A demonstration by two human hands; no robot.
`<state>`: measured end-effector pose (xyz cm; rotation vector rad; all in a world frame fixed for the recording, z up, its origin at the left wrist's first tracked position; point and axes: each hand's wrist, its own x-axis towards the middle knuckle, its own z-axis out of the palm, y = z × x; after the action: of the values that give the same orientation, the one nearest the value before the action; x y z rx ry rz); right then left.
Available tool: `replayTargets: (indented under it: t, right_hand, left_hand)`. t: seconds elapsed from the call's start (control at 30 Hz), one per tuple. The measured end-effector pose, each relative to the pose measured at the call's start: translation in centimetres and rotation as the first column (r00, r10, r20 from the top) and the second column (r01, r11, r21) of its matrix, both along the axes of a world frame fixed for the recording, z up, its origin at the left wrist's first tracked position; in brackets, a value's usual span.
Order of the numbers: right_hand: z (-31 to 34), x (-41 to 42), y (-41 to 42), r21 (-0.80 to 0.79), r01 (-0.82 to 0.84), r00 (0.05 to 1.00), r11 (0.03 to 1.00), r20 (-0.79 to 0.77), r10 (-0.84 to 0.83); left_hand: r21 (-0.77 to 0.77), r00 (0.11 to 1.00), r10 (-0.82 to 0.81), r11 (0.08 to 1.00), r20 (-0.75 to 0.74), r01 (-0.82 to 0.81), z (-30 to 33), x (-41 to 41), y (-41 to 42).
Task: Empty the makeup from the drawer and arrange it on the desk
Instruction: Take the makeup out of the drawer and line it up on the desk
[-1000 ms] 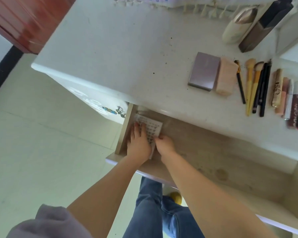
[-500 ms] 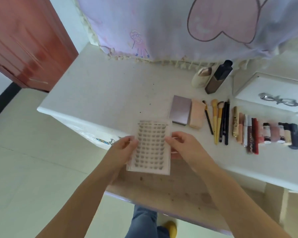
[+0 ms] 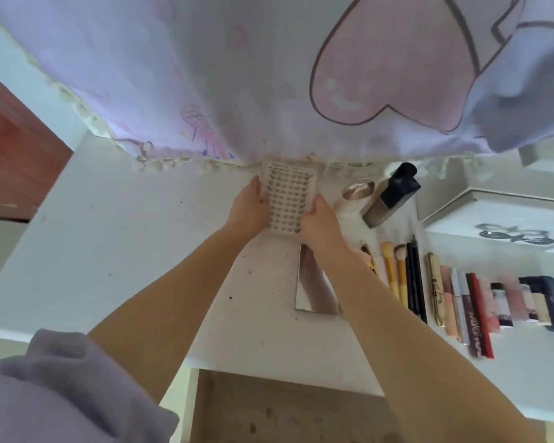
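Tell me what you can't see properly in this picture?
- Drawer: head view, bottom edge and right arm hide most of it.
- Mirrored compact: right forearm covers part.
- Lash tray: sides hidden by left hand and right hand.
- Tube labels: too blurred to read.

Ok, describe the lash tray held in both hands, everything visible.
The lash tray is a pale, flat rectangular card, plastic by the look, with rows of small dark lash clusters. It sits lengthwise at the back of the desk, its far end at the curtain's fringe. The left hand grips its left edge, the right hand its right. Whether it rests on the desk is unclear.
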<state>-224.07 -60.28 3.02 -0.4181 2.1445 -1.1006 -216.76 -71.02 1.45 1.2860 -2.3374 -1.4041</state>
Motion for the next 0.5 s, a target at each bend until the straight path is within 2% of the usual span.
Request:
replayTargets:
  t: [0.1, 0.2, 0.3, 0.37, 0.43, 0.5]
  right_hand:
    - [-1.2, 0.1, -0.2, 0.008, -0.015, 0.997, 1.000, -0.079, 0.015]
    - [-1.8, 0.3, -0.3, 0.073, -0.091, 0.982, 0.993, -0.157, 0.102]
    - [-1.1, 0.9, 0.5, 0.031, -0.075, 0.973, 0.997, -0.218, 0.080]
    - [0.0, 1.5, 2.3, -0.058, -0.038, 0.962, 0.998, -0.271, 0.021]
    - [1.5, 2.4, 4.9, -0.156, -0.023, 0.951, 0.987, -0.308, -0.026]
    - [2.7, 3.6, 7.8, -0.235, -0.010, 0.946, 0.972, -0.317, -0.067]
  left_hand:
    - [-0.070, 0.996, -0.094, 0.993, 0.002, 0.094, -1.8, 0.1, 0.3]
    - [-0.120, 0.988, -0.150, 0.981, 0.048, 0.155, -2.6, 0.2, 0.7]
    - [-0.131, 0.984, -0.169, 0.976, 0.058, 0.175, -1.9, 0.5, 0.7]
    - [-0.198, 0.988, -0.153, 0.969, -0.007, 0.148, -0.8, 1.3, 1.2]
    - [-0.269, 0.987, -0.085, 0.962, -0.139, 0.045, 0.5, 2.8, 2.5]
    - [-0.264, 0.964, -0.052, 0.964, -0.261, -0.020, 2.0, 4.8, 4.8]
